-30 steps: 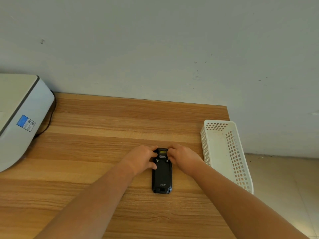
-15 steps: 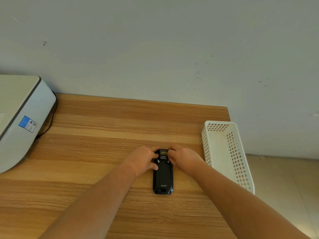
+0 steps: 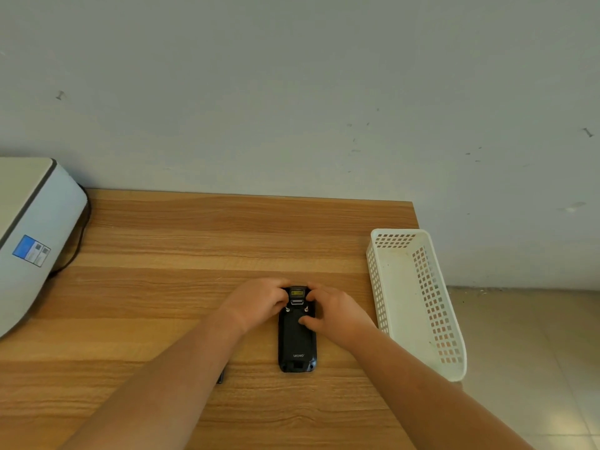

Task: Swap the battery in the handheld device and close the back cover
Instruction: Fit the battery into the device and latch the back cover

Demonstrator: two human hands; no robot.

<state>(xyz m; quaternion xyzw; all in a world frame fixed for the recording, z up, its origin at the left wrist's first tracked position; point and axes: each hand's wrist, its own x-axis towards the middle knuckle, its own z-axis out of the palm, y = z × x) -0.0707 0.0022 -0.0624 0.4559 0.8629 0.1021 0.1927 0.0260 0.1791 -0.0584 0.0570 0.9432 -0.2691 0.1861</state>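
Two hands meet at the far end of a black device [image 3: 297,339], which lies face down on the wooden table [image 3: 162,287], its long axis running away from the person and its back cover on. In the head view, the left hand [image 3: 256,303] sits against the device's upper left corner with its fingers curled round that edge, the fingertips close to the left of two small metal screws. The right hand [image 3: 337,311] sits against the upper right corner, fingers bent over the top edge and the thumb pressed flat on the back cover just below the right screw. A small yellowish window shows at the top between the two hands.

Right of the device, near the table's edge, stands a white basket [image 3: 418,319] with perforated walls. At the far left is a white machine [image 3: 29,235] with a blue label, a dark cable trailing behind it. A small dark object peeks from under the left forearm; what it is cannot be told.
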